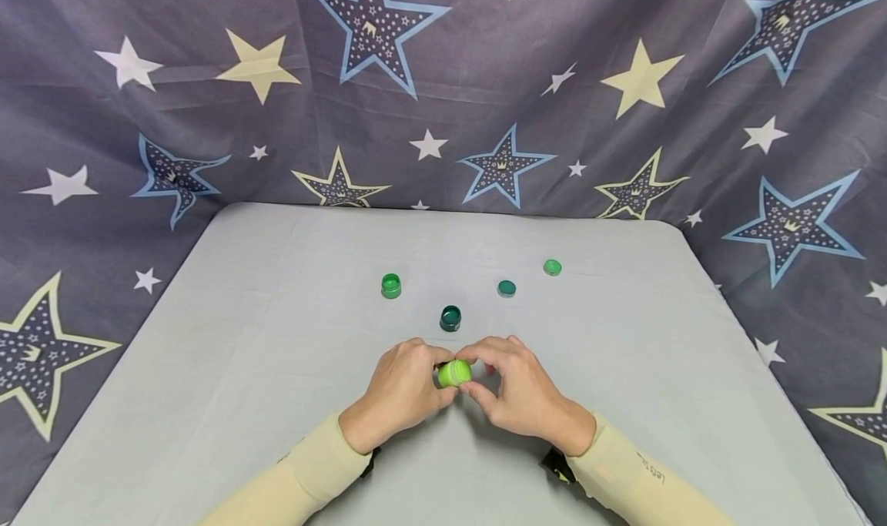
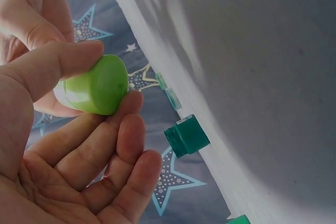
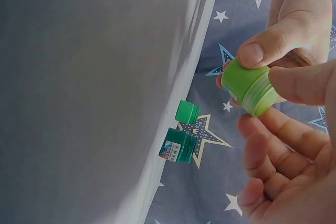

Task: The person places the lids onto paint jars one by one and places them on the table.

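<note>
A small lime-green paint jar (image 1: 454, 373) lies tilted on its side between both hands, above the near middle of the table. My left hand (image 1: 402, 387) pinches the jar's body between thumb and fingers. At the other end, my right hand (image 1: 521, 387) pinches the lid (image 3: 261, 94), which sits on the jar; its thumb presses the rim. In the right wrist view the lid's edge looks pale and translucent. Just beyond the hands stands a dark green jar (image 1: 450, 318) without a lid, its label visible in the right wrist view.
A bright green lidless jar (image 1: 391, 286) stands farther back on the left. A dark green lid (image 1: 507, 289) and a bright green lid (image 1: 552, 267) lie at the back right. The grey-covered table (image 1: 277, 279) meets a star-patterned curtain (image 1: 430, 87) behind.
</note>
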Demonstrator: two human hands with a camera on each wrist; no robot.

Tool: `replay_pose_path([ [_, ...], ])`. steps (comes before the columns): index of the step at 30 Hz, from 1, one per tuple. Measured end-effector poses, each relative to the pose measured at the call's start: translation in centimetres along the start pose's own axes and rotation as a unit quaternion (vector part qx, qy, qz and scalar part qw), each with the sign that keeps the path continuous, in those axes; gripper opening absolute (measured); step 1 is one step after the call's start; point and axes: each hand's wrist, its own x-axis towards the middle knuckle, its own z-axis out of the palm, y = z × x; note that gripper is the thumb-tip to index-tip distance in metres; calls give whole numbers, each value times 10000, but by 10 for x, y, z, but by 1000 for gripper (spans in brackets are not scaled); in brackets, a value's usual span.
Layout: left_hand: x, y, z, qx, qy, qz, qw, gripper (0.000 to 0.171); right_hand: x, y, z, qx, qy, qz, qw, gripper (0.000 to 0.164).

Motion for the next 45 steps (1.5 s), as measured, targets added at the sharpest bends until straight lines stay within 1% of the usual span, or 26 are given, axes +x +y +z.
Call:
replay_pose_path([
  [4,0,0,0,4,-17,-9,10000,24,-1,1,1,-18,10,22,10000,29],
  [11,-1,0,1,-4,-22,-27,10000,22,-1,0,1,-117,-17,201,9997,23],
  [21,0,1,1,16,-34,-55,10000,21,0,-1,1,-251,-13,385,9989,19],
  [26,-1,1,1,44,-28,-49,10000,21,1,-1,1,-296,56,421,9987,20],
  [37,-1,2,2,52,-27,-49,10000,20,2,-2,-1,-351,43,502,9981,20],
  [41,0,2,1,72,-8,-52,10000,21,3,-1,-1,-355,104,488,9981,25],
  [45,0,1,0,87,5,-44,10000,22,2,0,-2,-298,174,409,9986,34],
])
